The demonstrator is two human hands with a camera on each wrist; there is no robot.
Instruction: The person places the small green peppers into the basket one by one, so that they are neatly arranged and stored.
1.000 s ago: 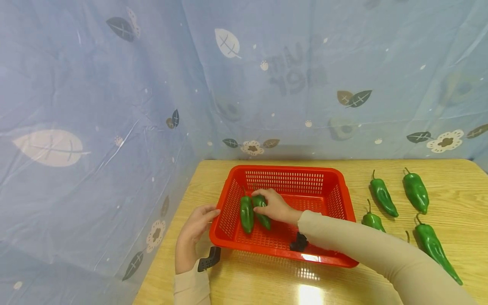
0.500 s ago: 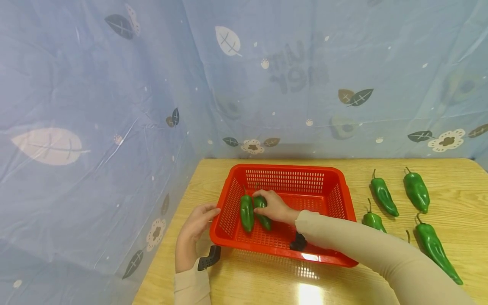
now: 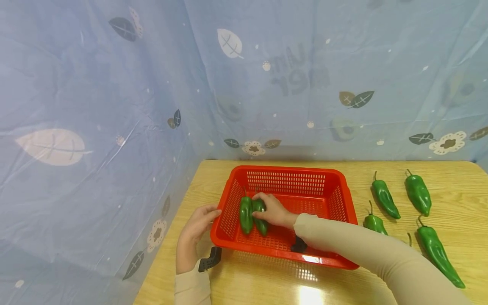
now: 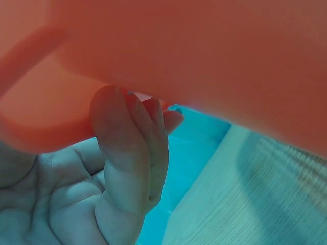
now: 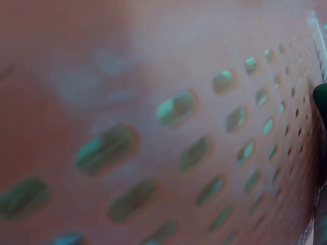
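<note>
A red plastic basket (image 3: 284, 170) with slotted walls stands on the table. Inside it, toward the left end, my right hand (image 3: 274, 212) pinches a long green pepper (image 3: 262, 228) between thumb and fingers. Another green pepper (image 3: 245, 215) lies alongside, immediately to its left. My left hand (image 3: 196, 226) is at the basket's left rim; in the left wrist view its bent fingers (image 4: 125, 148) hold the rim's edge. The right wrist view is filled by the basket's perforated wall (image 5: 153, 122), with a dark green bit of pepper (image 5: 321, 97) at the right border.
Several green peppers lie on the wooden table (image 3: 453, 182) right of the basket, among them one near the back (image 3: 418, 195) and one nearer the front (image 3: 438, 250). My right sleeve (image 3: 354, 237) crosses the basket's front right corner. A blue patterned sheet (image 3: 297, 84) hangs behind and to the left.
My right hand has shifted the pepper it pinches slightly toward me and to the left, up against the other pepper. The left hand stays at the rim.
</note>
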